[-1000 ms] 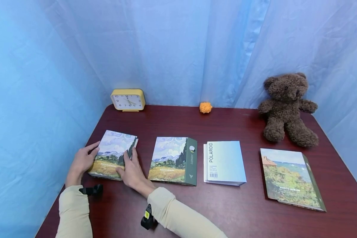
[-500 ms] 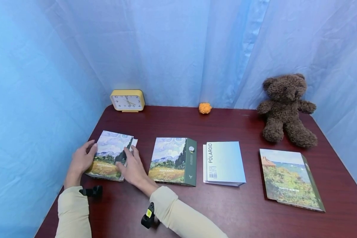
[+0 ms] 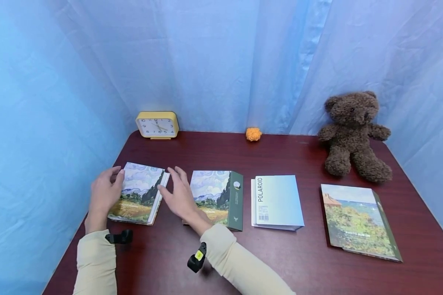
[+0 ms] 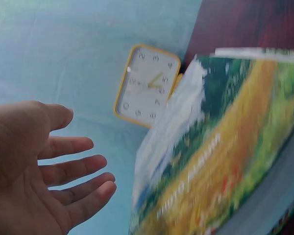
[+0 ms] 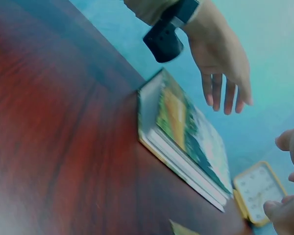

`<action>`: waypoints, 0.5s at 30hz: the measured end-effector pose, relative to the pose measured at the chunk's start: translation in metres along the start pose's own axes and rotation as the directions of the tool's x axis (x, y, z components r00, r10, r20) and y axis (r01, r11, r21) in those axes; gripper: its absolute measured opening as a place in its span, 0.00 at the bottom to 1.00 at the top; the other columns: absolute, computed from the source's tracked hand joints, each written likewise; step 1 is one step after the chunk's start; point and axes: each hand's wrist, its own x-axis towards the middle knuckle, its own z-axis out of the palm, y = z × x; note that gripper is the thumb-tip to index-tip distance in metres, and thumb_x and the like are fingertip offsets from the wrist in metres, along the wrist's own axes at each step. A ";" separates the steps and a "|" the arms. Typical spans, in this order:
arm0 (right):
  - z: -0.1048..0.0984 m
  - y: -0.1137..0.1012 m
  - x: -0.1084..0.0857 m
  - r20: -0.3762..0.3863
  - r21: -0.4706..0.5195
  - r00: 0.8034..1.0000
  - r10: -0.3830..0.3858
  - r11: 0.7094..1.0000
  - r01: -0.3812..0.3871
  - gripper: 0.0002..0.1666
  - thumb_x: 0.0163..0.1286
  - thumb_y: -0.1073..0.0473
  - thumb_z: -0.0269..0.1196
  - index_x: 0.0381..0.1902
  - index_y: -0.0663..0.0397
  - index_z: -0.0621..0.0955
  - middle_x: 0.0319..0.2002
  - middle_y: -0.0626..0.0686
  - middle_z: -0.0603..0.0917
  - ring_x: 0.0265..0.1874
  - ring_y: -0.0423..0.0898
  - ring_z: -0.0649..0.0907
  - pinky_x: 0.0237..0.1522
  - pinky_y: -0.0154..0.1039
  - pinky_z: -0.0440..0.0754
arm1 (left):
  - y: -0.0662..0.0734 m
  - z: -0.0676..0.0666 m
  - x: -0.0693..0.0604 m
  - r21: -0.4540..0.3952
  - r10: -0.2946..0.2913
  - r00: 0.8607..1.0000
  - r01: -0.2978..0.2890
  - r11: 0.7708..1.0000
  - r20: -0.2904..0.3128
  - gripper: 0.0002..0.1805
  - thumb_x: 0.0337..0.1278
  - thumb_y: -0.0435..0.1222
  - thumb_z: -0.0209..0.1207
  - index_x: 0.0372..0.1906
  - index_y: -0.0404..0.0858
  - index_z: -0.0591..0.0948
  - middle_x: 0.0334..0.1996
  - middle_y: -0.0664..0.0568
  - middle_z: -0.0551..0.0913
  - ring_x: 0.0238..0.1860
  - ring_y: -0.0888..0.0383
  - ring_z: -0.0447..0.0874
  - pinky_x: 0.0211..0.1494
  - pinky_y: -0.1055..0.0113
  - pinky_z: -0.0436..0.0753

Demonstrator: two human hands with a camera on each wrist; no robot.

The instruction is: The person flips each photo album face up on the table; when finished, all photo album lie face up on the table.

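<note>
Left hand [image 3: 105, 191], right hand [image 3: 181, 196]: fingers extended, nothing gripped. The album [image 3: 137, 190] between could be skewed by accidental contact.

Light-blue drapes [image 3: 206, 65] behind and beside a dark reddish table [image 3: 214, 152]

On the surface [image 3: 221, 153], the first book [image 3: 138, 190] lies farthest left, then the second book [image 3: 211, 186], the third book [image 3: 280, 200] and the last book [image 3: 358, 221]. Behind them, a clock [image 3: 157, 125] is left, a bear [image 3: 352, 137] right, and a ball [image 3: 253, 134] (by the back edge) between.
</note>
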 end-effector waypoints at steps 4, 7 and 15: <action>-0.019 0.005 0.002 -0.022 0.007 1.000 -0.001 1.000 0.001 0.35 0.70 0.51 0.58 0.73 0.47 0.62 0.74 0.53 0.56 0.70 0.51 0.65 0.67 0.48 0.67 | 0.012 0.005 0.000 -0.023 0.024 1.000 -0.024 0.999 0.018 0.30 0.74 0.48 0.41 0.66 0.30 0.68 0.60 0.30 0.71 0.58 0.35 0.72 0.57 0.41 0.72; -0.032 0.012 0.003 -0.049 0.011 0.999 0.000 1.000 0.000 0.36 0.70 0.51 0.58 0.73 0.47 0.62 0.74 0.53 0.55 0.70 0.51 0.64 0.67 0.50 0.67 | 0.019 0.010 0.001 -0.042 0.047 0.998 -0.046 0.998 0.038 0.30 0.74 0.48 0.41 0.67 0.30 0.68 0.62 0.31 0.69 0.59 0.35 0.71 0.58 0.41 0.72; -0.064 0.033 0.001 -0.115 -0.025 0.993 0.020 0.999 -0.023 0.36 0.69 0.50 0.58 0.72 0.49 0.62 0.74 0.53 0.55 0.70 0.53 0.64 0.67 0.52 0.66 | 0.034 0.030 0.001 -0.076 0.107 0.987 -0.098 0.992 0.123 0.28 0.74 0.47 0.42 0.67 0.32 0.68 0.63 0.34 0.70 0.59 0.37 0.73 0.58 0.43 0.75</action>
